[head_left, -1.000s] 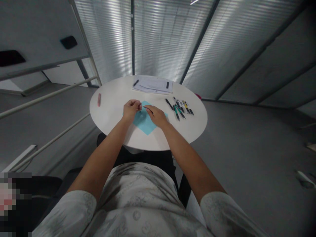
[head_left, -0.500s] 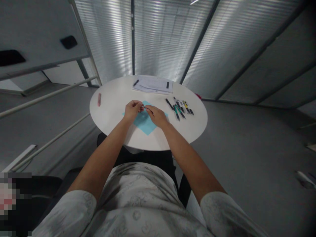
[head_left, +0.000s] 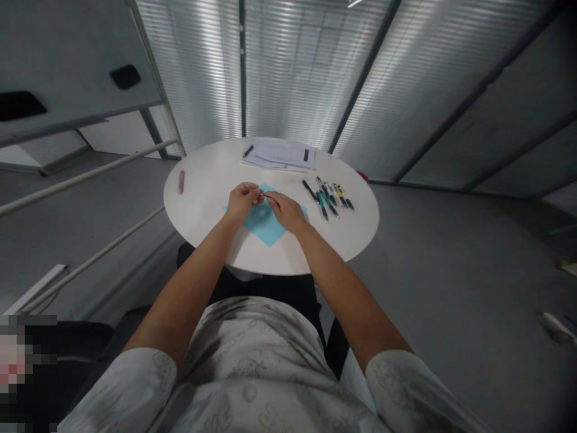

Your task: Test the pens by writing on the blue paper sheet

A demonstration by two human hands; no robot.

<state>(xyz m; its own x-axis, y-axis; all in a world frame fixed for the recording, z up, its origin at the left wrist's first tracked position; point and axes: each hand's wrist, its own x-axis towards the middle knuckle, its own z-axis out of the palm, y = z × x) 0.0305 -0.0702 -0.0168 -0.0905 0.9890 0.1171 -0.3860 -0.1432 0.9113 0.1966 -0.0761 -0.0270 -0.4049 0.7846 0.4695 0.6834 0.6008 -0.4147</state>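
Over a light-blue square sheet (head_left: pixel 269 231), my two hands meet with fingertips nearly touching. My left hand (head_left: pixel 242 200) is closed in a pinch, thumb against the fingers. From the other side, my right hand (head_left: pixel 287 211) also pinches, its thumb and forefinger pointing left. Between the fingertips shows a thin, dark, pen-like piece (head_left: pixel 265 195) with a small shiny part toward the left hand. Most of it is hidden by the fingers, so its exact kind cannot be made out. Right of my right hand lies a loose group of pens (head_left: pixel 327 198), black, green, white and yellow.
The round white table (head_left: pixel 202 228) carries a stack of papers (head_left: pixel 277 155) with dark items on it at the back. A pinkish stick-like object (head_left: pixel 181 181) lies at the left edge. Metal rails (head_left: pixel 90 175) run on the left. Someone's blurred shape (head_left: pixel 13 361) shows at lower left.
Very little differs. The fingertips have shifted slightly around the small piece, while both hands stay in place over the blue sheet.
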